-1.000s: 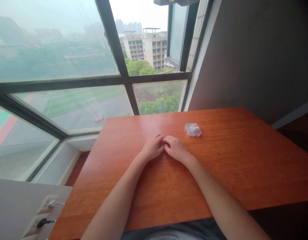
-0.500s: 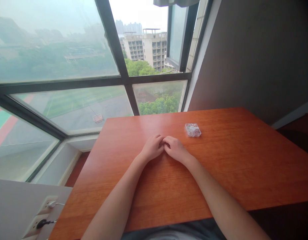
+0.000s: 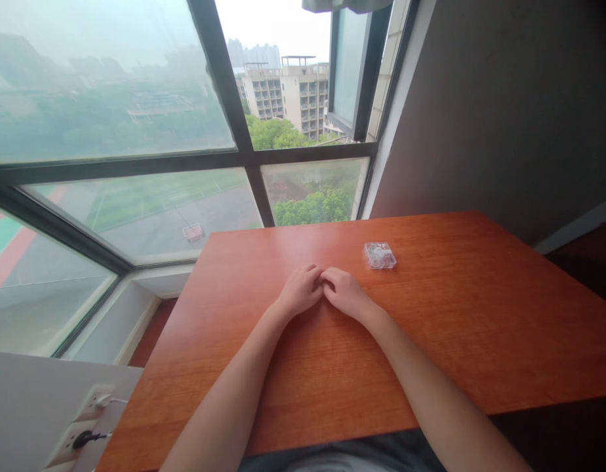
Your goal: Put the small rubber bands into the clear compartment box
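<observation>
Left hand (image 3: 302,288) and right hand (image 3: 343,290) meet, fingers curled, can't tell if either grip's closed; careless forward knock could skid clear box (image 3: 380,255) across surface (image 3: 480,314).

Only the slightest change can be made out.
Compared with a second ago, the building (image 3: 305,92) outside, well beyond the left hand (image 3: 302,290) and the right hand (image 3: 346,293), is set a hair lower in the view, as is the far edge of the table (image 3: 431,314) ahead of them. In the clear box (image 3: 380,255), near the right hand, ahead and to its right, the glints seem faintly altered since half a second ago; their exact pattern cannot be told.
</observation>
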The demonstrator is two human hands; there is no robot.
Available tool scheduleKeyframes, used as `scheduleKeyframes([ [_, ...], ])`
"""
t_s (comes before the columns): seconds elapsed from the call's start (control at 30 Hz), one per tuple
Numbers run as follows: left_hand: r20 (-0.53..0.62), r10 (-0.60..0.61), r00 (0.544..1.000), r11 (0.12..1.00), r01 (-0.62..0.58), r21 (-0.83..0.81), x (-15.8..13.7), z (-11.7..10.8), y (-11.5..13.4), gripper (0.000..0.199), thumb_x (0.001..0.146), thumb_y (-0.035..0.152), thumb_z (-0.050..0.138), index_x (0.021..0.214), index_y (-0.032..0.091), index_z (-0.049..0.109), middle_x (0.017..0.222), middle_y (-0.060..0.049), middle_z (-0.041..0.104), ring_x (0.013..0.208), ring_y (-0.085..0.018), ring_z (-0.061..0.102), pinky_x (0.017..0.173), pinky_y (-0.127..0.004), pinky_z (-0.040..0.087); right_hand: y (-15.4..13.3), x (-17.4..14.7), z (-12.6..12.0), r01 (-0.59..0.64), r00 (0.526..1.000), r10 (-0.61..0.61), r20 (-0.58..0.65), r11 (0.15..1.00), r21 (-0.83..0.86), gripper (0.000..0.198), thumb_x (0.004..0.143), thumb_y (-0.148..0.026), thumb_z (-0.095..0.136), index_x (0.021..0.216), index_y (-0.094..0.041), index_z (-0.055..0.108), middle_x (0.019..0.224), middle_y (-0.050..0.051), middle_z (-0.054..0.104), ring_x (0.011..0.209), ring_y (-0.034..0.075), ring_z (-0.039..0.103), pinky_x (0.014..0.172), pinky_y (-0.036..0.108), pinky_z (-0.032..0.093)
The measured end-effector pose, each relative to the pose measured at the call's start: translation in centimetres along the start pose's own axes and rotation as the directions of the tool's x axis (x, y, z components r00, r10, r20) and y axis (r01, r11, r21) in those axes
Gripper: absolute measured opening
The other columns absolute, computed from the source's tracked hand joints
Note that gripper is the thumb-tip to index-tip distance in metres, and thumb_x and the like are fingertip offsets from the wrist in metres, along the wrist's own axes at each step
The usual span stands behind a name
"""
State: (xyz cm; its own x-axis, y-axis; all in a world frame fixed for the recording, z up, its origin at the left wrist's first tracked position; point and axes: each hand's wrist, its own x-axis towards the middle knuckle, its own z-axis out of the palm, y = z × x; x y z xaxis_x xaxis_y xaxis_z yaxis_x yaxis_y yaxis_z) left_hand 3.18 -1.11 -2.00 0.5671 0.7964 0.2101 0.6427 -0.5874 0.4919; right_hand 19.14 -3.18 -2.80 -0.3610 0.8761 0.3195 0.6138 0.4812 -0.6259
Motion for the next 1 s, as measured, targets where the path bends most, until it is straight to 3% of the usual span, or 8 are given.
scheduleKeyframes([
  [0.8,0.000,0.000,1.000,1.000,0.000,-0.003,0.0,0.0,0.0,0.015,0.077,0.016,0.049,0.086,0.018,0.060,0.085,-0.005,0.056,0.077,-0.017,0.053,0.070,-0.028,0.043,0.3,0.0,0.2,0.005,1.000,-0.006,-0.013,0.999,-0.041,0.018,0.081,-0.008,0.050,0.083,-0.020,0.062,0.086,0.002,0.063,0.081,0.015,0.057,0.076,0.027,0.045],
  [0.9,-0.003,-0.015,1.000,1.000,0.015,-0.013,0.0,0.0,0.1,0.021,0.076,0.014,0.049,0.091,0.019,0.062,0.089,-0.006,0.058,0.077,-0.017,0.054,0.071,-0.028,0.043,1.4,0.1,-0.6,-0.064,0.987,0.042,-0.153,0.988,-0.142,0.016,0.081,-0.010,0.051,0.083,-0.020,0.064,0.086,0.005,0.064,0.086,0.018,0.056,0.081,0.031,0.046],
  [1.0,-0.003,-0.014,1.000,1.000,0.013,-0.020,-0.1,0.0,0.2,0.027,0.074,0.012,0.048,0.096,0.019,0.063,0.092,-0.006,0.059,0.079,-0.017,0.055,0.073,-0.028,0.044,3.1,-0.1,-2.3,-0.266,0.911,0.137,-0.390,0.917,-0.299,0.013,0.086,-0.016,0.054,0.090,-0.018,0.065,0.096,0.011,0.062,0.094,0.023,0.056,0.086,0.038,0.046],
])
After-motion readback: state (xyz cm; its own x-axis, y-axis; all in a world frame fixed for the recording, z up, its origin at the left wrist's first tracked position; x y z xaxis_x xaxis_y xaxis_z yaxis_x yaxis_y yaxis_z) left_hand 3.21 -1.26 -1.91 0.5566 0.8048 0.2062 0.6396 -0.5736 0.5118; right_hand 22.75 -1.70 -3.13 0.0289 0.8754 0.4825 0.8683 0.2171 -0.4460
